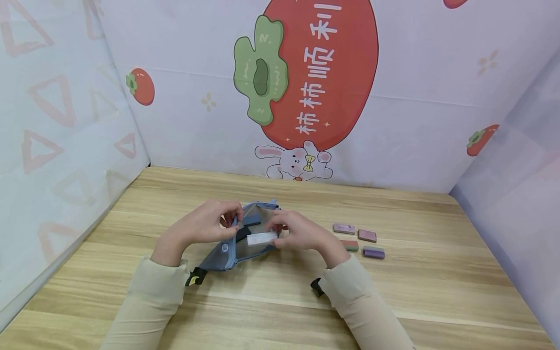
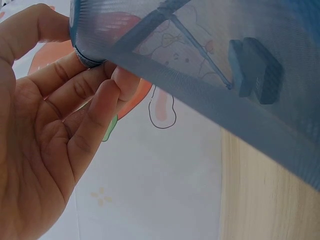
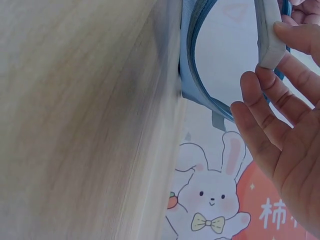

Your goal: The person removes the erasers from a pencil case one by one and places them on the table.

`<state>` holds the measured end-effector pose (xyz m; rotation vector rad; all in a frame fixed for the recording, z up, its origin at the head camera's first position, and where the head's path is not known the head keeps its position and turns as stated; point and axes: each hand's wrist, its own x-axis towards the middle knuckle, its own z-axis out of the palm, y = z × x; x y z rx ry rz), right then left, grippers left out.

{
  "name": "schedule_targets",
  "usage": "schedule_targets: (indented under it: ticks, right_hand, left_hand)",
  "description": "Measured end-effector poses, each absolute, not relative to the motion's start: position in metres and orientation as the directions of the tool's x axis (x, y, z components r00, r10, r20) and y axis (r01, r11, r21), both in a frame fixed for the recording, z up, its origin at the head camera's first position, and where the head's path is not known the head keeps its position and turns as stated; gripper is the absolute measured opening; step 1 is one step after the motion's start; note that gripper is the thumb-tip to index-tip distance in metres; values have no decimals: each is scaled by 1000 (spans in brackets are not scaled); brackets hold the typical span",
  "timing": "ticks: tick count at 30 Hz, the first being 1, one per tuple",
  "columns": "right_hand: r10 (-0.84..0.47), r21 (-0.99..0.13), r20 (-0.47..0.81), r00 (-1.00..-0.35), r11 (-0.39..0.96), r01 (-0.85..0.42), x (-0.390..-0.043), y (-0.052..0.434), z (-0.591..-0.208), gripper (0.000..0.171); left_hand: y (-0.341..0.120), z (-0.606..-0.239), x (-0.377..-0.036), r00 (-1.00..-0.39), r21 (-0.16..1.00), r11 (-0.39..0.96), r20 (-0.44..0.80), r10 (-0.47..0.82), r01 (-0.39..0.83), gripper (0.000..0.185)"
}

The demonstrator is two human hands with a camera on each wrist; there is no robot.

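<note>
Your left hand (image 1: 199,228) is pinching the upper rim of the blue mesh pouch (image 1: 245,233), fingers and thumb curled onto the fabric edge, and holding its mouth open just above the wooden bench (image 1: 271,301). The left wrist view is showing your fingertips (image 2: 117,82) clamped on the pouch's hem, with a dark block (image 2: 255,70) lying inside behind the mesh. Your right hand (image 1: 297,232) is gripping a white eraser (image 1: 261,238) between thumb and fingers, right at the pouch's opening; the right wrist view is showing that eraser (image 3: 270,35) sitting against the zipper rim. Near your right hand, four small coloured blocks (image 1: 358,240) are lying on the bench in a loose cluster. Both your sleeves (image 1: 148,301) are resting near the bench's front edge.
</note>
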<state>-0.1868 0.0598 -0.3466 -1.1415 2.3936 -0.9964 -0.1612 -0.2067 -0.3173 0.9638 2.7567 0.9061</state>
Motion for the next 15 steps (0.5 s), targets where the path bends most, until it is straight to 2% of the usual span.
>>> schedule_targets:
  ticks: [15]
  right_hand:
    - [-749, -710, 86, -657, 416, -568, -183, 80, -338, 21]
  left_hand:
    - [-207, -320, -162, -790, 555, 620, 118, 602, 555, 13]
